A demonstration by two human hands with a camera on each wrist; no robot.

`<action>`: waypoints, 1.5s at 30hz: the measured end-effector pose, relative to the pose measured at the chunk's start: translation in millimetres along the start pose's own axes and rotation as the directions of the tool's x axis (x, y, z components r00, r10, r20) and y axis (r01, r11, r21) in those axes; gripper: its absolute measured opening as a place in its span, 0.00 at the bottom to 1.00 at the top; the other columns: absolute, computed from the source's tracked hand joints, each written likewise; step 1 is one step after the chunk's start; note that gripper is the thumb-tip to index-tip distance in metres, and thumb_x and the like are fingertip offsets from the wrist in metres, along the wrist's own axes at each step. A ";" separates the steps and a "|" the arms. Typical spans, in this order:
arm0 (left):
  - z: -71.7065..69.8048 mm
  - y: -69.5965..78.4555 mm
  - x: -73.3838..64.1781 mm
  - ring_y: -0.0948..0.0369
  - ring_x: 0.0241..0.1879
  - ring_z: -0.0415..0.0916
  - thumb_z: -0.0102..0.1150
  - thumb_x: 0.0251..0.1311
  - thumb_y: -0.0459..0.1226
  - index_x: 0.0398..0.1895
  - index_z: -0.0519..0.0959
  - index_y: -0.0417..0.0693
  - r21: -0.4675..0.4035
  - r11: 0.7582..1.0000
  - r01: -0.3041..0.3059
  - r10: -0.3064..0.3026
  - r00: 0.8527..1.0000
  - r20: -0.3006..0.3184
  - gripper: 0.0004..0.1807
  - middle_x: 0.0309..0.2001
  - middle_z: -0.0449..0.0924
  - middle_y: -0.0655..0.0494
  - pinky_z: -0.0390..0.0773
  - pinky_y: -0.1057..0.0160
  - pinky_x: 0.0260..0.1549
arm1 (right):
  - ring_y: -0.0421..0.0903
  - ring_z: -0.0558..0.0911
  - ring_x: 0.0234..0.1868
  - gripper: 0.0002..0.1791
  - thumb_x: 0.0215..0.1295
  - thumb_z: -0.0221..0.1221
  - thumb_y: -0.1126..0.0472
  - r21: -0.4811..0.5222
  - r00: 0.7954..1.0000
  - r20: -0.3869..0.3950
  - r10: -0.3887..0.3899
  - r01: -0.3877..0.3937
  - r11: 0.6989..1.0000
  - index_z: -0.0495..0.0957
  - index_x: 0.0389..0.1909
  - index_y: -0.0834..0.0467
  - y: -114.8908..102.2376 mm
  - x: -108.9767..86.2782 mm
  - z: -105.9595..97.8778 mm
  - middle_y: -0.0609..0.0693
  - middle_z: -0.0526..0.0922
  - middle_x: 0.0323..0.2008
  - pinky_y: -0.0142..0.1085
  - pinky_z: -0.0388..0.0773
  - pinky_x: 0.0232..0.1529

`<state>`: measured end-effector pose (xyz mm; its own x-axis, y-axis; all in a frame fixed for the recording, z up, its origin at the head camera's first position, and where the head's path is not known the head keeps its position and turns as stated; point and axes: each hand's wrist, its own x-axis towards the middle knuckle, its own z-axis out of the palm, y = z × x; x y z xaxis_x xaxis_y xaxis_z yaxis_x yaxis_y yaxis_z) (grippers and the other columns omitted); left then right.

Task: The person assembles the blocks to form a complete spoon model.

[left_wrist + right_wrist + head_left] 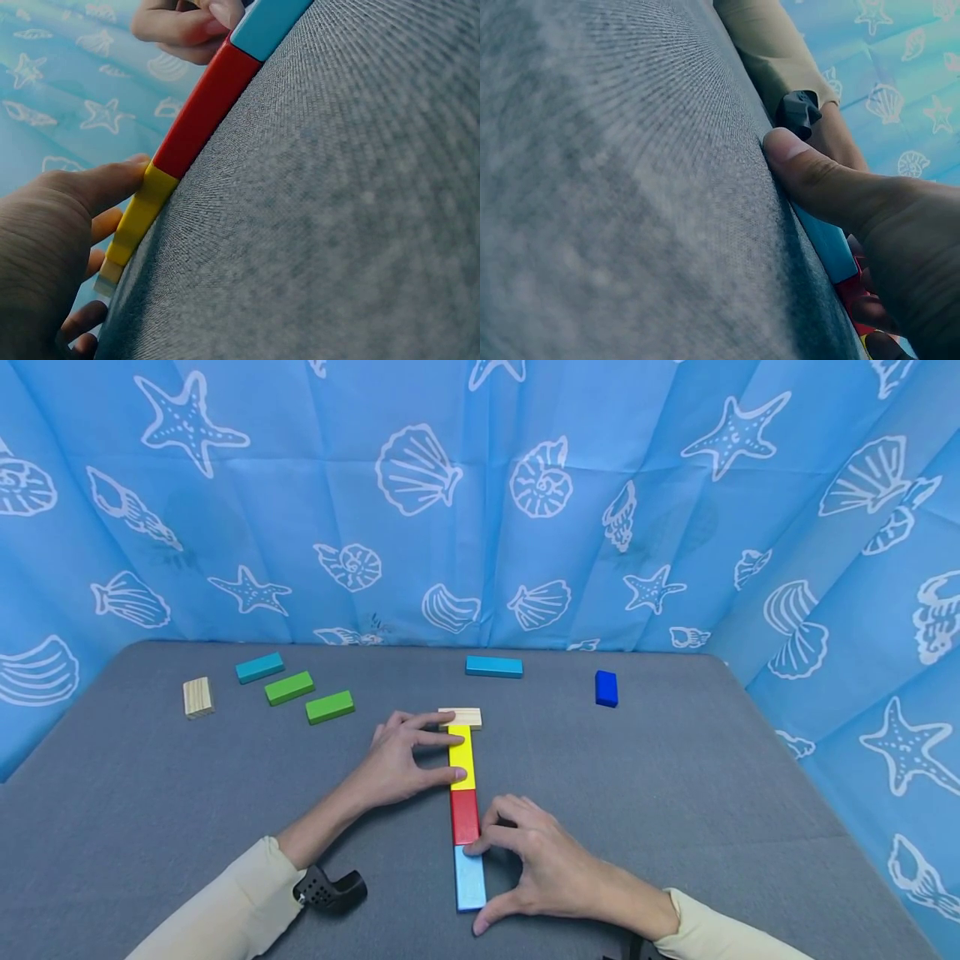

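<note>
A straight row runs away from me: a light blue block (470,885), a red block (464,818) and a yellow block (462,760). Across its far end lies a pale wooden block (468,718). My left hand (401,760) reaches in from the left, thumb and forefinger touching the yellow block and another fingertip over the wooden one. On the right side, my right hand (543,864) arches around the light blue block. Its bent forefinger is at the seam with the red block, and the thumb (810,165) is at the near end.
Two green blocks (289,688), a teal block (259,667) and a wooden block (198,697) lie at the far left. Another teal block (493,667) and a dark blue block (607,688) lie at the back. A blue curtain (480,527) borders the grey table (675,793).
</note>
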<state>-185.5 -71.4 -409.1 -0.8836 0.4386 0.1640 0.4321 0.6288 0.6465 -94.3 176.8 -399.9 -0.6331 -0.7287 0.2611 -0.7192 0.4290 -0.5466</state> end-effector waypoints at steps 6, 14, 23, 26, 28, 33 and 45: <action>0.0 -0.3 -0.1 0.51 0.63 0.61 0.74 0.53 0.57 0.56 0.86 0.61 -0.004 1.000 0.001 -0.001 1.000 0.001 0.27 0.70 0.71 0.62 0.60 0.43 0.52 | 0.35 0.71 0.47 0.32 0.45 0.77 0.35 0.015 1.000 0.010 0.029 -0.029 0.999 0.85 0.52 0.42 0.0 -0.5 0.5 0.35 0.71 0.44 0.33 0.73 0.46; 1.3 -2.1 1.2 0.51 0.63 0.60 0.74 0.52 0.56 0.56 0.86 0.62 -0.005 1.000 0.003 -0.003 1.000 0.001 0.27 0.71 0.70 0.62 0.59 0.43 0.53 | 0.36 0.71 0.48 0.33 0.46 0.76 0.35 0.055 1.000 -0.014 0.010 -0.009 0.998 0.83 0.54 0.41 1.8 0.6 -4.0 0.35 0.71 0.46 0.35 0.73 0.47; 0.8 -0.9 1.0 0.51 0.64 0.61 0.74 0.53 0.57 0.56 0.86 0.62 -0.007 1.000 0.005 -0.005 1.000 0.007 0.27 0.70 0.70 0.62 0.59 0.42 0.54 | 0.41 0.76 0.47 0.29 0.53 0.76 0.41 0.113 0.993 -0.099 0.071 -0.059 0.992 0.84 0.55 0.45 11.0 4.8 -16.2 0.41 0.76 0.45 0.38 0.75 0.47; 0.7 0.0 1.1 0.51 0.64 0.61 0.74 0.52 0.56 0.56 0.86 0.62 -0.003 1.000 0.010 -0.010 1.000 0.008 0.27 0.70 0.71 0.62 0.59 0.42 0.54 | 0.44 0.77 0.46 0.26 0.56 0.75 0.45 0.125 0.989 -0.129 0.079 -0.062 0.990 0.84 0.55 0.48 15.6 5.9 -21.8 0.44 0.77 0.45 0.40 0.76 0.46; 0.7 0.4 1.2 0.51 0.64 0.61 0.75 0.52 0.56 0.56 0.86 0.62 -0.001 1.000 0.011 -0.011 1.000 0.005 0.27 0.70 0.71 0.62 0.59 0.42 0.54 | 0.45 0.77 0.45 0.25 0.57 0.75 0.47 0.132 0.985 -0.146 0.087 -0.068 0.989 0.84 0.54 0.50 19.4 6.6 -25.2 0.45 0.77 0.44 0.41 0.75 0.45; 1.3 0.0 1.3 0.51 0.64 0.60 0.75 0.52 0.56 0.56 0.86 0.62 -0.001 1.000 0.006 -0.006 1.000 0.002 0.27 0.70 0.71 0.62 0.59 0.42 0.55 | 0.46 0.79 0.46 0.24 0.57 0.75 0.50 0.137 0.977 -0.177 0.120 -0.097 0.986 0.85 0.53 0.52 28.0 8.9 -32.2 0.46 0.79 0.44 0.43 0.76 0.46; 0.2 0.0 1.7 0.51 0.64 0.60 0.75 0.53 0.56 0.56 0.86 0.62 -0.003 1.000 0.021 -0.021 1.000 0.012 0.27 0.70 0.70 0.63 0.59 0.41 0.55 | 0.51 0.80 0.50 0.23 0.59 0.74 0.57 0.133 0.940 -0.254 0.230 -0.201 0.971 0.83 0.55 0.58 60.7 27.5 -54.7 0.54 0.81 0.45 0.52 0.76 0.51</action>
<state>-187.0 -70.5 -409.0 -0.8902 0.4332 0.1412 0.4128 0.6357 0.6523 -171.0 212.0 -382.3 -0.8326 -0.4508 0.3217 -0.5326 0.4921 -0.6886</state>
